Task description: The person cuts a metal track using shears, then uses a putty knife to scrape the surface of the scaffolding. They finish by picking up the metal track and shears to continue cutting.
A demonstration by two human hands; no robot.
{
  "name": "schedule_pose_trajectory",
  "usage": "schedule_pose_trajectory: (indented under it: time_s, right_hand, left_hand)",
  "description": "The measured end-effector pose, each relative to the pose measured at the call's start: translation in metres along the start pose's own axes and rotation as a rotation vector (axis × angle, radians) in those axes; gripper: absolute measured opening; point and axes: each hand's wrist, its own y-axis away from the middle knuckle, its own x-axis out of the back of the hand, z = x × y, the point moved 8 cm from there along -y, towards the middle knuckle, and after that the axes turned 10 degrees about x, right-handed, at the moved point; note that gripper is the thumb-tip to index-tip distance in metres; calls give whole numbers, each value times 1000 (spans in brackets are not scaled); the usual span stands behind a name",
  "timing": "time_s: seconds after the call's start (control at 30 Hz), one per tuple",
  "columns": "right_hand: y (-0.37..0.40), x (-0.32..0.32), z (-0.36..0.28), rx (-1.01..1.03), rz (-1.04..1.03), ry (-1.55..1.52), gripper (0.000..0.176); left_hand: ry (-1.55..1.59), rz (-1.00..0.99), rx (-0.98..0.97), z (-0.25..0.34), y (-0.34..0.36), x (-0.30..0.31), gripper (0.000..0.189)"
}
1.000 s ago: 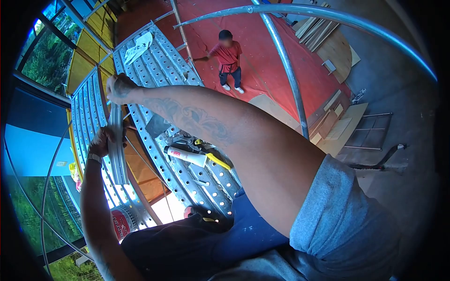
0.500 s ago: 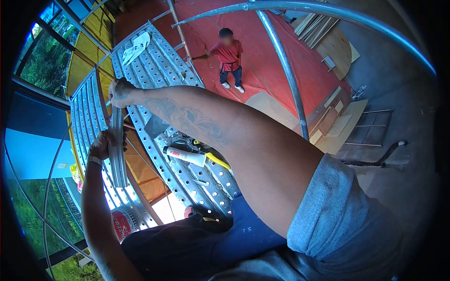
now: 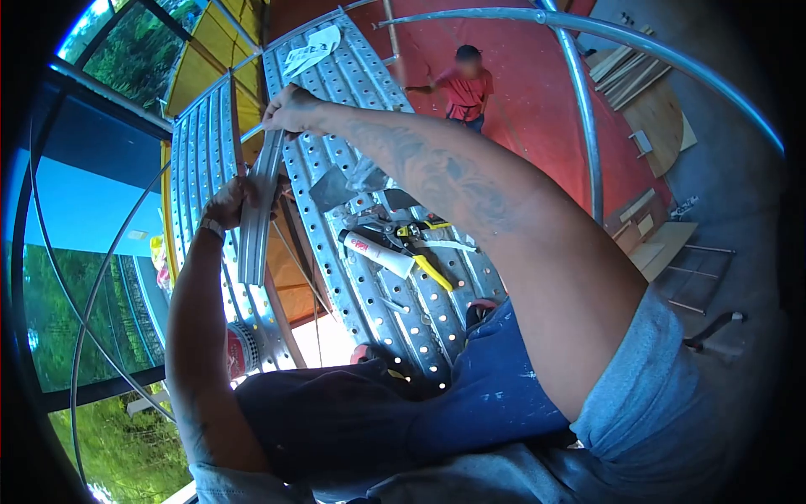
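Observation:
A grey metal channel (image 3: 255,220) stands lengthwise between my hands, above the gap between two perforated scaffold planks. My right hand (image 3: 290,111) grips its far end, with the tattooed forearm stretched across the view. Lower down, my left hand (image 3: 233,202), with a band at the wrist, is wrapped round the channel's middle. On the wider plank (image 3: 369,294) lie a white tube (image 3: 378,254) with a black cap, yellow-handled snips (image 3: 432,270) and other metal tools. A white printed sheet (image 3: 311,50) rests near that plank's far end.
A co-worker (image 3: 467,88) in a red shirt stands on the red floor covering below, one arm out to a pole. Curved metal tubes (image 3: 588,126) cross at the right. A red-and-white bucket (image 3: 242,349) is at lower left. Wood strips (image 3: 631,76) lie at upper right.
The view has shifted, so the planks and co-worker appear further right. Both hands still hold the channel, which leans more to the right at its far end. More of the tools shows.

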Motion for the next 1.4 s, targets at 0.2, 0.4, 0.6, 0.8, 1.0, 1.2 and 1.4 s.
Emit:
schedule_pose_trajectory:
  time_s: [0.2,0.4,0.6,0.8,1.0,1.2,1.4]
  right_hand:
    - [4,-4,1,-33,-27,-44,12]
    - [-4,2,-1,24,37,9,11]
    - [-3,10,4,-14,64,-14,17]
    - [-5,15,-3,23,113,-218,19]
    - [1,7,-5,-52,-22,-362,26]
    - [-5,10,7,-81,108,-131,30]
    - [-6,25,6,-87,172,37,35]
  left_hand:
    - [5,3,25,5,1,-7,84]
    - [146,49,-20,33,12,-45,55]
    - [108,71,10,35,5,-40,57]
    - [111,-18,-115,41,8,-42,61]
    - [35,-5,-157,40,5,-33,77]
    - [100,159,-170,34,-5,-12,43]
    - [-148,356,-266,48,-3,-9,28]
